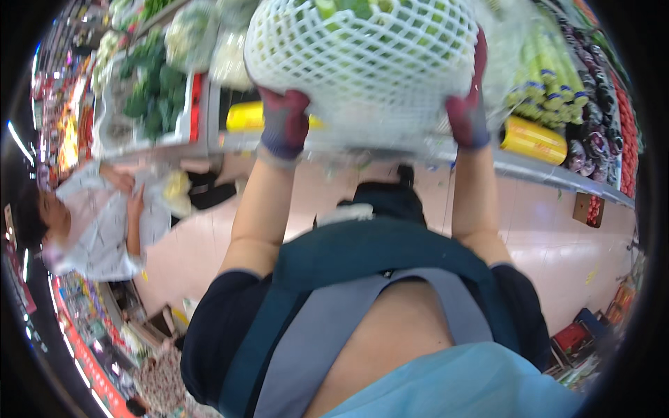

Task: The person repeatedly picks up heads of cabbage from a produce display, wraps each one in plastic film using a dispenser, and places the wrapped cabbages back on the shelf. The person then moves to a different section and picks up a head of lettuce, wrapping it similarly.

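My left hand (285,123), in a maroon and grey work glove, grips the left side of a large bundle of green vegetables in white foam netting (360,62). On its right side my right hand (469,117), gloved alike, holds the same bundle. Both arms are stretched out, with the bundle raised over the edge of the produce display. Leafy green parts show through the mesh; which vegetable it is I cannot tell. Most of my fingers are hidden behind or beneath the netting. Clear plastic film shows around the lower part of the bundle.
Left of the bundle lie broccoli (154,83) in a white crate and wrapped cauliflower (191,39). Celery-like stalks (549,73), a yellow roll (534,141) and wrapped eggplants (596,130) are on the right. The metal shelf edge (564,180) curves across. A person (104,219) stands at the left with a bag.
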`<state>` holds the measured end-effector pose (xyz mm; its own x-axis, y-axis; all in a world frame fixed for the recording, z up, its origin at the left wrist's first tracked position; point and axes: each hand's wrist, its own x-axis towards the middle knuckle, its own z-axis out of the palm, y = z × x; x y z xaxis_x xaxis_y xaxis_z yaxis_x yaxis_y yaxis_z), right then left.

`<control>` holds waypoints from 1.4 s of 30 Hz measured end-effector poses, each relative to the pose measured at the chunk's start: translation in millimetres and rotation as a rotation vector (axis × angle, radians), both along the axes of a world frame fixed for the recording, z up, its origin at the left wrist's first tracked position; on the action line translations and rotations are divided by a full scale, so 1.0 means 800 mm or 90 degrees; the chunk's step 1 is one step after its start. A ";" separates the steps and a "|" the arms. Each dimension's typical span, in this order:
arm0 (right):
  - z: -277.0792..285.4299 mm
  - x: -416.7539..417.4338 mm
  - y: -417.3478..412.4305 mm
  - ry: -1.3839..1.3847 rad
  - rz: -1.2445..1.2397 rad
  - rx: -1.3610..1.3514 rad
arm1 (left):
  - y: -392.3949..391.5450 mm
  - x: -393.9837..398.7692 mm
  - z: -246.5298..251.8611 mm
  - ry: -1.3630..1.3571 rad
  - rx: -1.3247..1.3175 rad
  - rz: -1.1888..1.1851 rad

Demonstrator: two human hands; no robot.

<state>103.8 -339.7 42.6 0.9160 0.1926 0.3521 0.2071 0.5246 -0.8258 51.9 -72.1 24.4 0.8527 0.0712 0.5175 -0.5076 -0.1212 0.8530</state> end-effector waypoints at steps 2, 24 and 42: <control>-0.057 -0.018 0.046 0.061 0.066 -0.026 | 0.047 -0.042 -0.037 0.105 -0.159 0.015; -0.131 -0.056 0.285 -0.342 -0.155 -0.816 | 0.200 -0.084 -0.254 0.198 -0.497 0.258; -0.182 -0.064 0.306 -0.553 -0.143 -0.982 | 0.250 -0.132 -0.498 0.447 -0.657 0.432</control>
<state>52.3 -94.6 -103.0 0.6358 0.6926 0.3406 0.7599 -0.6391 -0.1189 -53.4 127.7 -374.2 0.5548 0.6441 -0.5267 -0.0446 0.6551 0.7542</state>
